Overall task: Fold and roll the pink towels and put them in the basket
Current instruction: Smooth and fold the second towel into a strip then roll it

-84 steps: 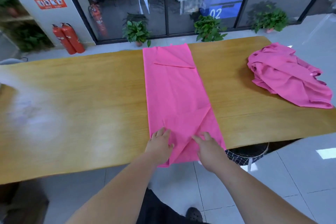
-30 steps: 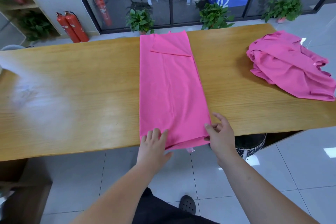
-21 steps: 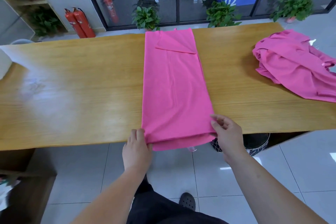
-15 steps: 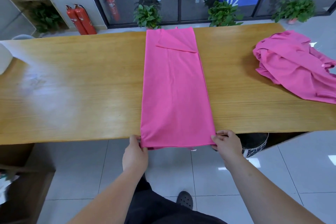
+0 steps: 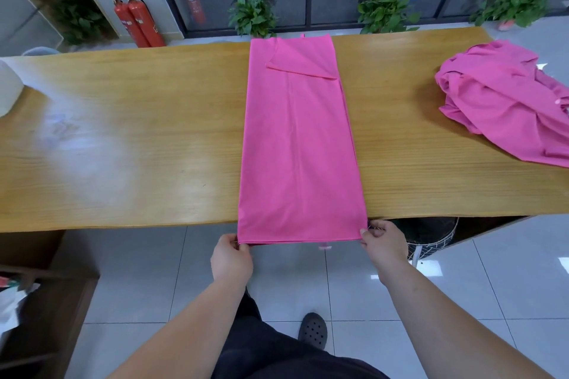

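As the folded pink towel (image 5: 300, 144) lies in a long strip across the wooden table (image 5: 123, 148), its long axis runs straight away from the person, with the near end overhanging the table edge. Noted: the left hand (image 5: 231, 258) pinches the near left corner and the right hand (image 5: 383, 244) the near right corner, both closed on cloth. All the remaining length lies beyond the grip, so a roll would likely run away from the body. The wire basket (image 5: 431, 234) sits under the table, nearer the right hand. The crumpled pink towel heap (image 5: 505, 101) lies well apart, to the right.
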`<state>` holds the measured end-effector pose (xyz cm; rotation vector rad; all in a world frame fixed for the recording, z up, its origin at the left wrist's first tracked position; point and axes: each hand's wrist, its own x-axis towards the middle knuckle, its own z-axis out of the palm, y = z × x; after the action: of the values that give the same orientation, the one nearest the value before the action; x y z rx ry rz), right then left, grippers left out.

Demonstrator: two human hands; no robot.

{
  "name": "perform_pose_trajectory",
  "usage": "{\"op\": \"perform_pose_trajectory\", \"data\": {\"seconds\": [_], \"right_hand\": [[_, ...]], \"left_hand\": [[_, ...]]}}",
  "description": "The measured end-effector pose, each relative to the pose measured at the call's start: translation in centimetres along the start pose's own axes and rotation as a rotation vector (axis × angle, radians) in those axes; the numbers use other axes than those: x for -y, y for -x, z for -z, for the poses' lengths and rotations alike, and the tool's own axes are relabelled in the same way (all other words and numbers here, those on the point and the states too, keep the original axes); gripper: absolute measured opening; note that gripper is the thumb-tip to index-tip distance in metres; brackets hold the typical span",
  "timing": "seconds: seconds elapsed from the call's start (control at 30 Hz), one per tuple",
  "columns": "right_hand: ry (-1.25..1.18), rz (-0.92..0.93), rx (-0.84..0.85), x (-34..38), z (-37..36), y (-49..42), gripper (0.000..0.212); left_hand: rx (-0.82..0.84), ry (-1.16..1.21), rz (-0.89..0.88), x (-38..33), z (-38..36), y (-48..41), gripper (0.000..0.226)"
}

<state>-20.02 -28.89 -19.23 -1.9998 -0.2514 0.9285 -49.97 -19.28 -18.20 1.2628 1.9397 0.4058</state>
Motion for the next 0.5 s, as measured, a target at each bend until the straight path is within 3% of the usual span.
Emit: {"op": "perform_pose_trajectory", "data": {"seconds": [0.17,0.33,0.5], "right_hand": [[-0.074,-0.077,0.118,-0.4,0.0,-0.7,0.02],[-0.174,-0.171,0.204,-0.2,0.4,-1.0,0.024],[-0.309,-0.208,0.216,0.0,-0.3,-0.3,0.011]], "left_hand": [[0.011,0.048,0.036,0.1,0.4,-0.1,0.012],[0.122,0.299,0.137,0.3,0.4,-0.5,0.016],[0.266,0.571,0.215,-0.1,1.3,-0.2,0.021]]}}
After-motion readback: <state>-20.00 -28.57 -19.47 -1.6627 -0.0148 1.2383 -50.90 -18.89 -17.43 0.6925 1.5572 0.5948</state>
